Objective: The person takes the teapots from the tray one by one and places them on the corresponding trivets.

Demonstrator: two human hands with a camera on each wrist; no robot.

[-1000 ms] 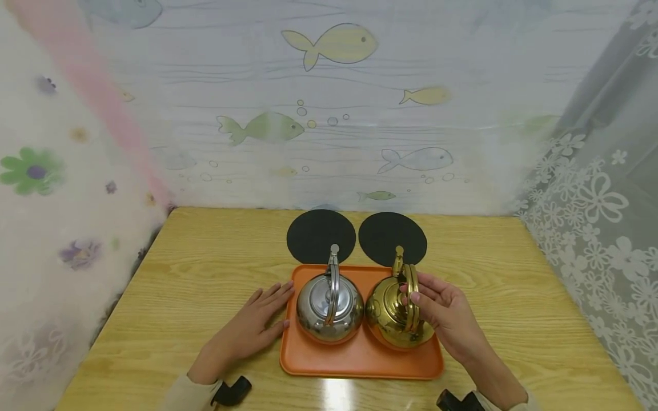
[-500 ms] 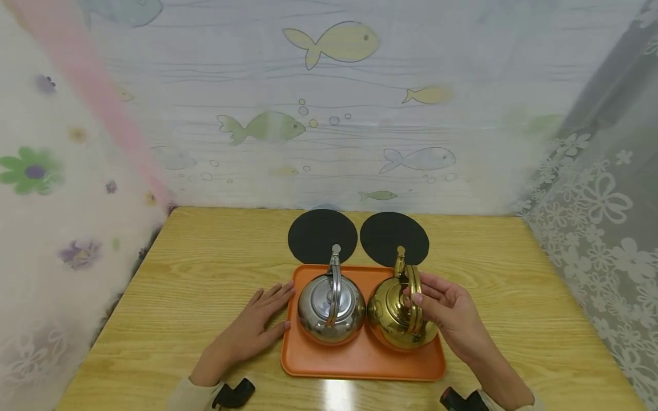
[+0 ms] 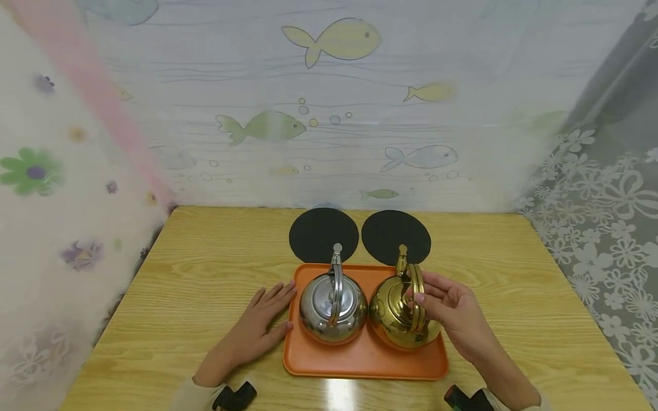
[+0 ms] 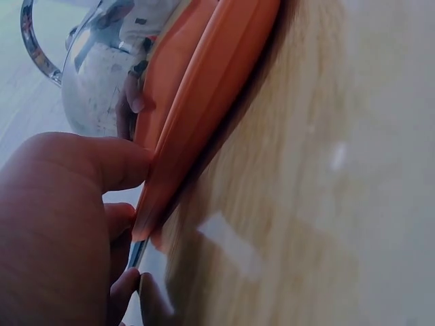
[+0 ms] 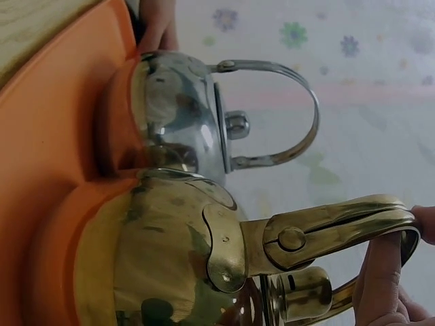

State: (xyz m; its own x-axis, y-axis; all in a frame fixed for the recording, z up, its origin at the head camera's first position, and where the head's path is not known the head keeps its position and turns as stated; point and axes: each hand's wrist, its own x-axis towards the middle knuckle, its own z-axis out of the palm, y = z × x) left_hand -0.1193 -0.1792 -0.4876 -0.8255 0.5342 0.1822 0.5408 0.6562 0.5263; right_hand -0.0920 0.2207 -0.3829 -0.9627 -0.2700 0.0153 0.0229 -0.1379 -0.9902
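Note:
A silver kettle (image 3: pixel 316 319) and a gold kettle (image 3: pixel 382 322) stand upright, side by side on an orange tray (image 3: pixel 360 364), spouts toward the far side. My right hand (image 3: pixel 454 314) holds the gold kettle's raised handle, the fingers passing under its arch and the thumb against its outer side, as the right wrist view shows. The gold kettle's base (image 5: pixel 95 272) is down on the tray. At the tray's left edge rests my left hand (image 3: pixel 257 325), fingers extended, with thumb and fingertips touching the rim (image 4: pixel 170 149) in the left wrist view.
Two round black mats (image 3: pixel 324 234) lie side by side behind the tray, the right mat (image 3: pixel 396 235) just behind the gold spout. The wooden table (image 3: pixel 205 257) meets a fish-patterned curtain (image 3: pixel 334 142) at the back. Patterned hangings also flank it left and right.
The whole head view shifts slightly. Both hands, the kettles and the tray keep their places relative to one another.

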